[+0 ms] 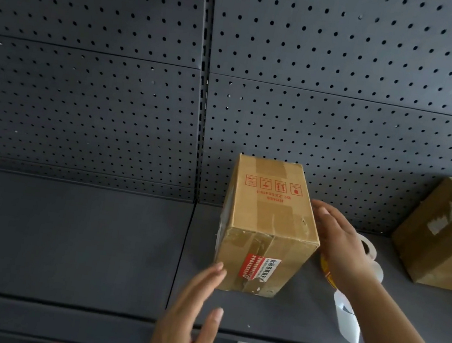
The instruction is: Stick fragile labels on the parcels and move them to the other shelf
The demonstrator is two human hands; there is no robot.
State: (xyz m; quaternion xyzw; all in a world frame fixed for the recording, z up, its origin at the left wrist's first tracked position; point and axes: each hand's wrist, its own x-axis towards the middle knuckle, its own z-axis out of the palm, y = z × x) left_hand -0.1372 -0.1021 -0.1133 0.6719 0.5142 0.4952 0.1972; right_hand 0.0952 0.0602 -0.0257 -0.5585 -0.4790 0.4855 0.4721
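Between the open, flat-fingered left hand (194, 306) and right hand (339, 245), a labelled parcel (266, 226) stands on the shelf (93, 240), neither hand gripping it.

My one head camera looks forward and slightly down, close to the shelf (64, 236), its pegboard back (349, 72) filling the wide-angle frame's upper half.
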